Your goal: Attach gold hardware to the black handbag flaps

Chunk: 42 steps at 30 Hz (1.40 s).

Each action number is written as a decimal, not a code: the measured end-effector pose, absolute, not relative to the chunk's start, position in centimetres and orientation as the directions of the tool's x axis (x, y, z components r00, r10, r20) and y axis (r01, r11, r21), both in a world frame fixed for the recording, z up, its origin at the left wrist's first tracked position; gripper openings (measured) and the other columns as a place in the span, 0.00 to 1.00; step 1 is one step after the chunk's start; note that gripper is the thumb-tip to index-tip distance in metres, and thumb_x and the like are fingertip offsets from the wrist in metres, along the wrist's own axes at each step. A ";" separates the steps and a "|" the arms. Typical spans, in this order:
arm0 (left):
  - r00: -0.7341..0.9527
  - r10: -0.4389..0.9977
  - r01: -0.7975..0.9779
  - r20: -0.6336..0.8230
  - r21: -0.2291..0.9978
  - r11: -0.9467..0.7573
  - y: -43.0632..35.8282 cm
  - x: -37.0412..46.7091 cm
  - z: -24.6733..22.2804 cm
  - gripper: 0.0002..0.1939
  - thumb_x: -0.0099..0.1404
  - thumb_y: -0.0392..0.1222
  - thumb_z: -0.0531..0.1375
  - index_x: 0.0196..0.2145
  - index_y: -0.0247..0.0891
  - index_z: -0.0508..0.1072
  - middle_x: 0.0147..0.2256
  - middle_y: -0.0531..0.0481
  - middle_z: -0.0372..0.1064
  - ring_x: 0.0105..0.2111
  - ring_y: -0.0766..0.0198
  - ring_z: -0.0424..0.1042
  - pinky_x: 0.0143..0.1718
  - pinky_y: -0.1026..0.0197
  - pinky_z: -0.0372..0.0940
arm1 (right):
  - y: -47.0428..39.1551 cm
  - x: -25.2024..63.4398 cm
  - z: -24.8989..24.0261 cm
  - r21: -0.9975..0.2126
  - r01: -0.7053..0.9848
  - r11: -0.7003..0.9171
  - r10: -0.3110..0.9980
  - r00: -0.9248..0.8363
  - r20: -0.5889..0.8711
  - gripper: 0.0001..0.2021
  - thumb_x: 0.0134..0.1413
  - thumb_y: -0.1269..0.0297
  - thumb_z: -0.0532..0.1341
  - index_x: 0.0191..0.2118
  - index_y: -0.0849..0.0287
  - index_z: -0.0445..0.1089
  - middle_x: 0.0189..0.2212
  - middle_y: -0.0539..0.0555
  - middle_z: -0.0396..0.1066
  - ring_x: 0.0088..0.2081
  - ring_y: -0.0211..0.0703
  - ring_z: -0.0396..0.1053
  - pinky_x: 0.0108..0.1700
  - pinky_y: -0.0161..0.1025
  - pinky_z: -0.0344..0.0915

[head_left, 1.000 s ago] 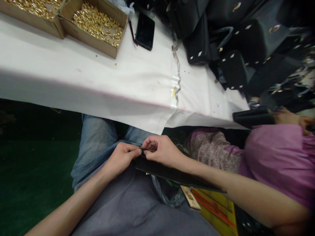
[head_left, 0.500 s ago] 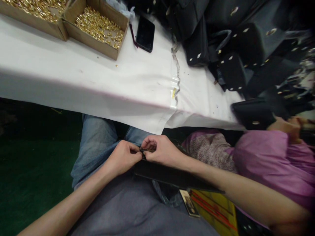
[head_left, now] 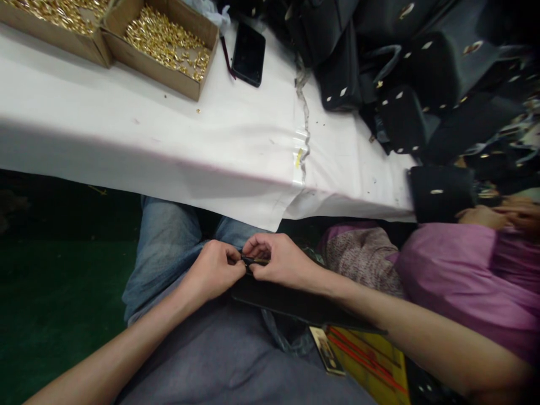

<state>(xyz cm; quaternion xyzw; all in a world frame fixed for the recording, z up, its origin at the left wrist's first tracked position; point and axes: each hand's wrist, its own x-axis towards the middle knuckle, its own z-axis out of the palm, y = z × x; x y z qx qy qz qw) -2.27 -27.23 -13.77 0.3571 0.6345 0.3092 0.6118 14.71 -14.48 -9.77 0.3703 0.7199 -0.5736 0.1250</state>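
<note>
Over my lap, my left hand [head_left: 216, 270] pinches a small black piece [head_left: 250, 261] between thumb and fingers. From the other side my right hand [head_left: 279, 260] has its thumb and curled fingers closed on the same piece, close to the left fingertips. A thin, gold-brown edge shows inside the right hand's curl; what it belongs to is hard to make out. Under the right hand and forearm lies a flat black panel, seemingly part of a bag [head_left: 291, 306]. Clear plastic wrap [head_left: 289, 340] hangs beneath it.
A white-covered table [head_left: 236, 140] runs ahead, bearing cardboard boxes [head_left: 156, 73] of small gold fittings and a black phone [head_left: 248, 54]. Black bags [head_left: 405, 121] crowd the right. Beside me a person in pink [head_left: 447, 275] handles a bag. A yellow packet [head_left: 367, 365] lies low right.
My hands stay nearly in place, with the right fingers slightly more parted around the black piece. At the right, the other person's black bag has shifted and now faces more squarely.
</note>
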 end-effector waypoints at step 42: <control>0.112 0.828 0.112 -0.549 0.835 0.538 -25.5 -3.7 -14.8 0.09 0.54 0.41 0.62 0.26 0.35 0.81 0.23 0.52 0.72 0.26 0.64 0.67 0.28 0.60 0.55 | -15.2 14.9 -9.8 -0.723 0.670 0.167 0.481 -0.695 -0.534 0.12 0.54 0.76 0.68 0.43 0.56 0.78 0.40 0.49 0.82 0.42 0.44 0.78 0.48 0.40 0.72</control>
